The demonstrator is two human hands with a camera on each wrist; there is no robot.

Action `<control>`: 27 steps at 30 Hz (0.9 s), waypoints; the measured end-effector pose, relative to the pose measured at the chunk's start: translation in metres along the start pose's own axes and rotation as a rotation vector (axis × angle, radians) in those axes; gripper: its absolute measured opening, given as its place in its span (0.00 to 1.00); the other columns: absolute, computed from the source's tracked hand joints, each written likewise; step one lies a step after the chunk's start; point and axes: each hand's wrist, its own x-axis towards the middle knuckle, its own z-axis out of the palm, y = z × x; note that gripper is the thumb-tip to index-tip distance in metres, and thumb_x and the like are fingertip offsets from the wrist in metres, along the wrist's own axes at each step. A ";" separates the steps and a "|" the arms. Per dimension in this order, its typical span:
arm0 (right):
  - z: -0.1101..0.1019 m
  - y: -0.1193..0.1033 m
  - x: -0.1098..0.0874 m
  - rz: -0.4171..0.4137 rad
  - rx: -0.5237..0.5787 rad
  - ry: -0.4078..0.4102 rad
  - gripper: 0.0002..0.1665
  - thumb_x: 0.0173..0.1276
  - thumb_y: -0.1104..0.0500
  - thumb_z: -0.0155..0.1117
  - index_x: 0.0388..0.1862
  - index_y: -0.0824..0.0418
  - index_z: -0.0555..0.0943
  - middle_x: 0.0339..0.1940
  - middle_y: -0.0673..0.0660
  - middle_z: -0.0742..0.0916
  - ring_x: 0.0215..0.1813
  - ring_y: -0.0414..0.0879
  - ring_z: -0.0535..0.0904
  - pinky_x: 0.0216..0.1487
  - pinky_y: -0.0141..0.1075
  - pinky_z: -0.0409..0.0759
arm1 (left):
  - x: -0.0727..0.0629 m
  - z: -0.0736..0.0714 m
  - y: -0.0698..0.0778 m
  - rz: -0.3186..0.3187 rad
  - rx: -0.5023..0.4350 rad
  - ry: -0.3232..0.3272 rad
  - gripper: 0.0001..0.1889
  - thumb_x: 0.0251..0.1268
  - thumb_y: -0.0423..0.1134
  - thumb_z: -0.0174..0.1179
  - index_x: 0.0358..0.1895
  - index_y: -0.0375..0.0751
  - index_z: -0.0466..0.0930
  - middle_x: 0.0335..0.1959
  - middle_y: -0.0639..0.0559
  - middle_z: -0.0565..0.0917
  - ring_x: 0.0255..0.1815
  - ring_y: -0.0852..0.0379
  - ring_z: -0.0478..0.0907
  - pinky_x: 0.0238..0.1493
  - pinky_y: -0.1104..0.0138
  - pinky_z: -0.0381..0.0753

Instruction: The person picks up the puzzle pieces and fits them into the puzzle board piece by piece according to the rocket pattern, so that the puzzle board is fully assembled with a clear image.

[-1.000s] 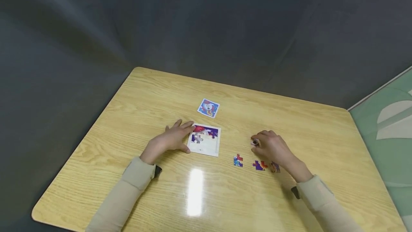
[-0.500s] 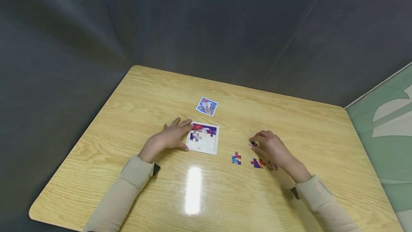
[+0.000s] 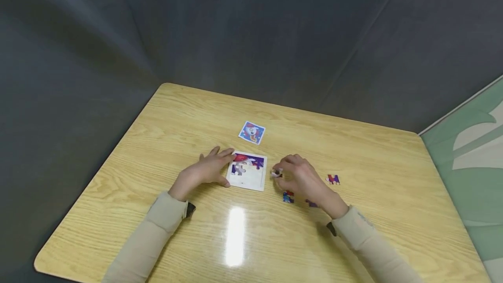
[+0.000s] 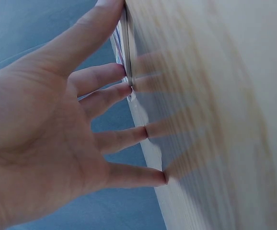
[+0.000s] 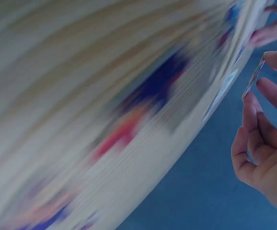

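Observation:
A white square puzzle tray lies on the table, with several purple, red and grey pieces fitted along its far and left side. My left hand rests at its left edge, fingers spread and thumb at the near corner. In the left wrist view the left hand has straight fingers, their tips down at the tray edge and tabletop. Just right of the tray, my right hand holds a small puzzle piece with a dark spot. The right wrist view has this puzzle piece pinched edge-on between thumb and fingers.
A small picture card with a white-faced character lies behind the tray. Loose pieces lie to the right: a blue-red piece, a purple piece partly under the right wrist, and a red-purple piece. A dark curtain hangs behind the table.
My right hand has moved left with the puzzle piece, up beside the tray. The red-purple piece on the right has come into view, while another is now covered. The left hand stays at the tray.

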 end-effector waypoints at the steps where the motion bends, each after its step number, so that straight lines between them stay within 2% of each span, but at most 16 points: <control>1: 0.004 -0.005 0.007 -0.016 0.004 0.001 0.16 0.51 0.60 0.76 0.41 0.61 0.86 0.40 0.56 0.85 0.41 0.49 0.79 0.37 0.42 0.80 | 0.000 0.000 0.000 0.003 -0.003 0.002 0.47 0.54 0.48 0.70 0.75 0.41 0.54 0.78 0.48 0.47 0.75 0.32 0.36 0.61 0.25 0.41; 5: 0.017 -0.016 0.025 -0.029 0.006 -0.037 0.13 0.51 0.60 0.75 0.38 0.60 0.87 0.37 0.55 0.86 0.38 0.46 0.78 0.35 0.37 0.79 | 0.001 0.002 0.002 0.010 0.002 0.006 0.47 0.54 0.48 0.70 0.75 0.41 0.55 0.78 0.48 0.47 0.76 0.32 0.36 0.61 0.25 0.41; 14: 0.033 -0.022 0.039 0.075 0.003 -0.101 0.15 0.53 0.58 0.74 0.40 0.60 0.87 0.38 0.55 0.86 0.37 0.45 0.77 0.34 0.36 0.78 | 0.003 0.000 0.002 0.006 0.025 0.008 0.48 0.52 0.49 0.70 0.75 0.41 0.56 0.78 0.48 0.48 0.76 0.32 0.37 0.61 0.26 0.42; 21: 0.043 -0.027 0.048 0.061 -0.046 -0.083 0.12 0.53 0.57 0.74 0.37 0.59 0.88 0.36 0.53 0.85 0.35 0.44 0.76 0.33 0.35 0.78 | 0.001 -0.001 0.000 -0.004 0.023 0.011 0.48 0.52 0.50 0.70 0.75 0.40 0.56 0.78 0.48 0.47 0.76 0.33 0.37 0.61 0.26 0.42; 27: 0.048 -0.028 0.052 0.034 -0.041 -0.039 0.12 0.52 0.59 0.74 0.36 0.60 0.88 0.35 0.54 0.86 0.35 0.46 0.77 0.34 0.37 0.79 | 0.000 0.000 -0.002 0.000 0.019 0.009 0.48 0.52 0.50 0.70 0.75 0.40 0.56 0.78 0.48 0.47 0.76 0.32 0.37 0.61 0.26 0.42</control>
